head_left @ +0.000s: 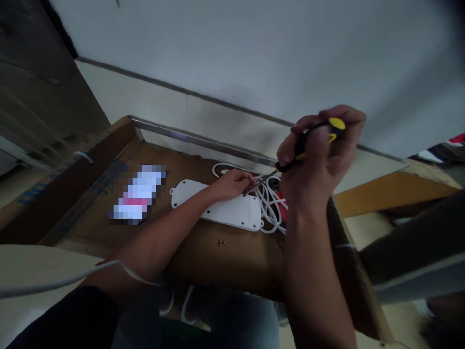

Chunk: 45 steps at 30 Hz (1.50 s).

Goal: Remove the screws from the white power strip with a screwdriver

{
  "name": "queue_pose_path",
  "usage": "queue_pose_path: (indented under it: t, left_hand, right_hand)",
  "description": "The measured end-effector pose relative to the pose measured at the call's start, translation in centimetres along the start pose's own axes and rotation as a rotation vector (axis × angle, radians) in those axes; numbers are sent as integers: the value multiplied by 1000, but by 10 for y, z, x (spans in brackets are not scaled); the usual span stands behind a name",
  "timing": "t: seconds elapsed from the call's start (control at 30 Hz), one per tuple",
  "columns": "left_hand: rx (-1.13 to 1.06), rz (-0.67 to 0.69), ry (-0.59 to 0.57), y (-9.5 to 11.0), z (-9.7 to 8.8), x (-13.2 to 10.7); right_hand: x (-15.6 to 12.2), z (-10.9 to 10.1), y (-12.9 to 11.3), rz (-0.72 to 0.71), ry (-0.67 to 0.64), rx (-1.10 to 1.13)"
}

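Note:
A white power strip [232, 213] lies face down on brown cardboard, with dark screw holes along its edges. My right hand [319, 155] is wrapped round the black and yellow handle of a screwdriver [304, 148]. The screwdriver slants down to the left, its tip at a hole near the strip's far edge. Over the strip, my left hand [234, 184] has its fingers pinched together beside the tip; what is between them is hidden. Several small screws [222, 243] lie on the cardboard in front of the strip.
A coiled white cable [269, 208] sits at the strip's right end, beside a red object [281, 206]. To the left lies a phone [138, 194] with a blurred screen. Raised cardboard sides [65, 179] border the work surface, and a white wall [232, 58] stands behind.

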<state>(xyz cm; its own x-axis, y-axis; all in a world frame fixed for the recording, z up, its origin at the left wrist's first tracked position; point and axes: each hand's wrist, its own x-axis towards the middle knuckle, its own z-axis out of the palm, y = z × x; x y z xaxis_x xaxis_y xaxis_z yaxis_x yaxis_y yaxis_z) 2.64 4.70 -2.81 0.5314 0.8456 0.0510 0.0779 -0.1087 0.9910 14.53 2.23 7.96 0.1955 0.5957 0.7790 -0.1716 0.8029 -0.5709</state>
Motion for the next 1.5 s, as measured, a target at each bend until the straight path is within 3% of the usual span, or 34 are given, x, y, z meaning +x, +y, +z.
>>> queue_pose_path:
  t: [0.13, 0.33, 0.5, 0.67, 0.9, 1.1, 1.33, 1.5]
  left_hand:
    - [-21, -7, 17, 1, 1, -1]
    - [61, 12, -10, -1, -1, -2]
    - [65, 16, -32, -6, -1, 1]
    - [66, -9, -31, -2, -2, -1]
    - [42, -34, -5, 1, -3, 1]
    - [15, -10, -31, 0, -5, 2]
    - [37, -32, -19, -6, -7, 5]
    - [48, -22, -29, -5, -8, 5]
  right_hand:
    - [-1, 0, -6, 97, -48, 49]
    - [-2, 0, -4, 2, 48, 15]
    - [-1, 1, -2, 151, 4, 98]
    - [-7, 7, -5, 21, 49, 91]
    - [-6, 3, -15, 206, -25, 0]
    - [-7, 0, -11, 97, 16, 57]
    - [-2, -2, -8, 190, -31, 27]
    - [-3, -2, -6, 121, -21, 76]
